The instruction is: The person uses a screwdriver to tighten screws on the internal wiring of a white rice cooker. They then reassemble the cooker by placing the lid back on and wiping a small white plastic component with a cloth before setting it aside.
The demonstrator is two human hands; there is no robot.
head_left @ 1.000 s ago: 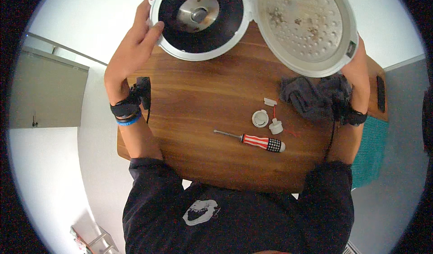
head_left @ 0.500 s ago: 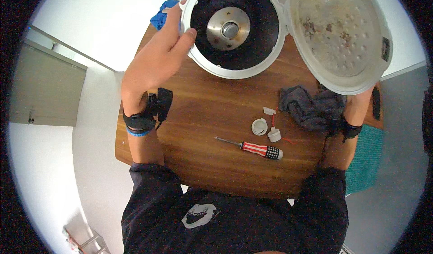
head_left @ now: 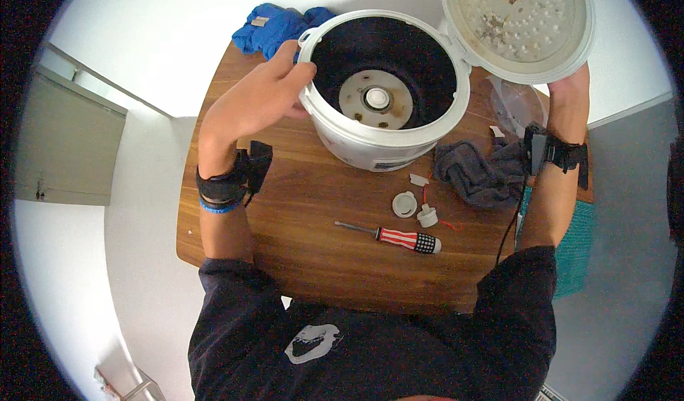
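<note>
A white rice cooker (head_left: 385, 141) stands at the far side of the wooden table, its dark inside and round metal heating plate (head_left: 360, 105) showing. My left hand (head_left: 274, 84) is closed on its left rim beside a small handle loop, thumb over the edge. The hinged lid (head_left: 520, 23) hangs open to the right, its pale underside stained brown. My right hand (head_left: 570, 84) holds the lid from below at its near edge; most of its fingers are hidden behind it.
Nearer lie a screwdriver (head_left: 399, 238) with striped handle, a white round cap (head_left: 405, 204) and a small white part with red wires (head_left: 427, 216). A dark grey cloth (head_left: 477, 173), clear plastic bag (head_left: 516, 105), blue cloth (head_left: 274, 30) and teal mat (head_left: 576, 251) lie around.
The cooker has tipped back more upright and come lower in view, so its outer wall shows. The lid and my right hand have moved up, away from me. My left hand keeps its grip.
</note>
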